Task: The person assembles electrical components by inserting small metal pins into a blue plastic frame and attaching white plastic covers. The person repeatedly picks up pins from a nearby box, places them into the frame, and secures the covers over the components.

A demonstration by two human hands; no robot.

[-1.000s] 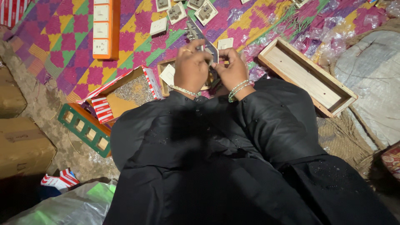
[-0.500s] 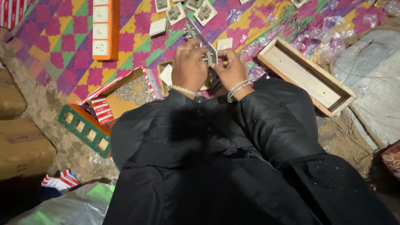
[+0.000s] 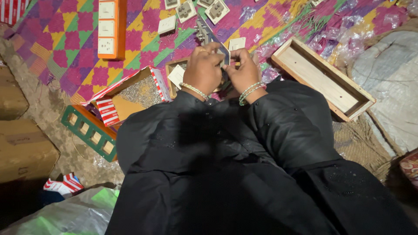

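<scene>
Both hands are working close together over the mat: left hand (image 3: 202, 69) and right hand (image 3: 244, 72) are each pinching shut on a small metal-and-plastic part (image 3: 214, 43), looks like a switch piece, held up just above the lap. Seems like the fitting step is going on, lining bits up. Next move probably needs steady fingers and a small twist or press. An open box of tiny screws (image 3: 141, 91) is sitting just left, and a wooden tray (image 3: 322, 78) is lying to the right.
</scene>
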